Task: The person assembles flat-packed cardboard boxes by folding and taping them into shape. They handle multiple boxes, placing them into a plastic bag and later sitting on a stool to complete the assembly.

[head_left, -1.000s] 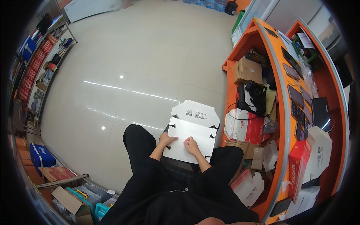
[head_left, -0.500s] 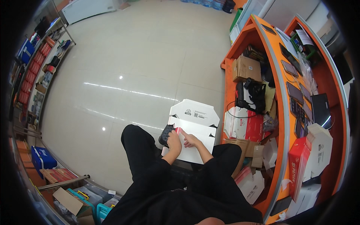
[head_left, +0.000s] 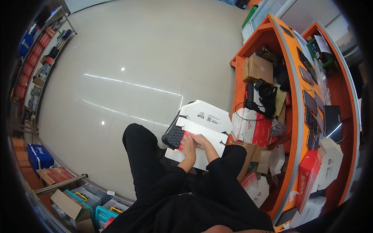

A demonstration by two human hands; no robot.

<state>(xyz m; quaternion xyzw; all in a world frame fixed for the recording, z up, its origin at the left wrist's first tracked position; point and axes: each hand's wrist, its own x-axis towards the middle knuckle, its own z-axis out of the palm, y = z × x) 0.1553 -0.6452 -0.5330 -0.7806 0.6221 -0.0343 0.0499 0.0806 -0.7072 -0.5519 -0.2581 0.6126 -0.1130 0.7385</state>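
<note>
While the white carton blank [head_left: 211, 134] lies across the black textured support [head_left: 173, 138] between the person's knees, its left portion shows a red strip [head_left: 188, 133] that appears to be a flap turned inward; the step in hand is judged to be the folding and creasing of this flap; the next move calls for even finger pressure along the crease, with the blank held square so that the board does not buckle or slip off the support's exposed left end.

The left hand [head_left: 188, 146] rests over the red strip, fingers directed to the far side; its forearm rises from the near left, wrist slightly bent. The right hand [head_left: 200, 141] approaches from the near right, forearm angled to the far left, fingertips meeting the left hand at the strip's right edge; fingers on both hands are bent. Both hands bear on the board; whether either pinches the flap or merely presses it cannot be told, the fingertips being partly hidden.
</note>
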